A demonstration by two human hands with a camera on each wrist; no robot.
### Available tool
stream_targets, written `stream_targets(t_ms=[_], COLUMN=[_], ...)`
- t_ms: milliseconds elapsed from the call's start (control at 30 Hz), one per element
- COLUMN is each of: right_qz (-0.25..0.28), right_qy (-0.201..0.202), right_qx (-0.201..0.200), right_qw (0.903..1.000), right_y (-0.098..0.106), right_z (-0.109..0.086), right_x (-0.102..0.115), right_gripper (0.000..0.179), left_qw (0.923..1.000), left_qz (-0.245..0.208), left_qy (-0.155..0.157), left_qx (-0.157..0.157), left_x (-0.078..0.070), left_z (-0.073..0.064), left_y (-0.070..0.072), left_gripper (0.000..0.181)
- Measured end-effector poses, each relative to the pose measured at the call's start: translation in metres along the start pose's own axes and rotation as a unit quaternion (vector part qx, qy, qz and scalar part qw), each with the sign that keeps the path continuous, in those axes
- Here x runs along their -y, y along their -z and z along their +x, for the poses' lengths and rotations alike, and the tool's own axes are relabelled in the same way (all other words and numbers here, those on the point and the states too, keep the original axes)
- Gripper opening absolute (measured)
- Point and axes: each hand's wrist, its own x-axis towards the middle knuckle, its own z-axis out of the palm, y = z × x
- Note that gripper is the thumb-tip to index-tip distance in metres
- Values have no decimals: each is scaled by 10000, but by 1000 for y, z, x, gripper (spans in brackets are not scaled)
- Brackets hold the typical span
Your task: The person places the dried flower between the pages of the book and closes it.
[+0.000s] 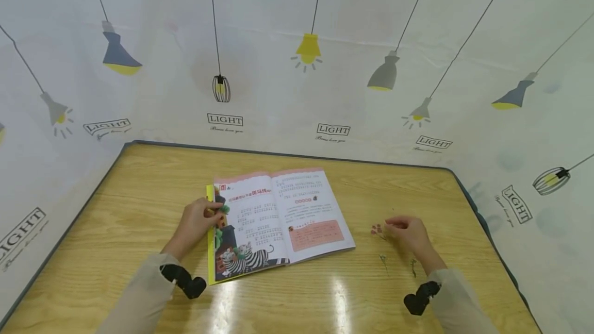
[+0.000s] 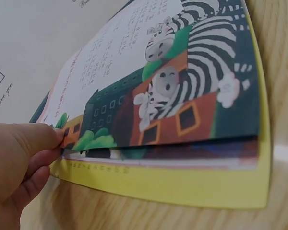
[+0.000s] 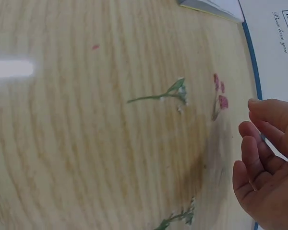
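An open picture book (image 1: 306, 205) lies left of the middle of the table, with zebras (image 2: 201, 62) printed on its left page. At that page's outer edge, my left hand (image 1: 197, 223) pinches paper between thumb and fingers. The left wrist view shows the page edge raised a little above the yellow cover (image 2: 216, 187). My right hand (image 1: 410, 236) hovers beside a small pink flower sprig (image 3: 223, 102), fingers loosely bent and nothing between them. Nearer to me lie a green sprig with whitish blossoms (image 3: 173, 93) and another thin green sprig (image 1: 413, 267).
The wooden table (image 1: 139, 195) has a dark edge and is enclosed by a pale curtain (image 1: 269, 81) printed with lamps. A tiny pink bit (image 3: 95, 47) lies on the tabletop. Black wrist cameras (image 1: 187, 282) sit on both sleeves.
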Motion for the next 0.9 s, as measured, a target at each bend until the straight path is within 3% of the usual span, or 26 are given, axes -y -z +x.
stream_targets(t_ms=[267, 433, 900], right_qz=[-2, -17, -361], right_qy=[-116, -135, -279], right_qx=[190, 109, -68], right_qw=[9998, 9998, 9989], right_y=[-6, -9, -14], right_z=[-4, -6, -7], right_x=[-11, -14, -18], right_gripper=[29, 30, 26], left_qw=[9996, 9992, 9988], left_qz=[-60, -243, -393], left_qy=[-215, -261, -165], left_qx=[-179, -196, -246], left_x=[10, 15, 15], left_z=[-4, -6, -9], left_y=[-4, -7, -10], left_gripper=[27, 28, 29])
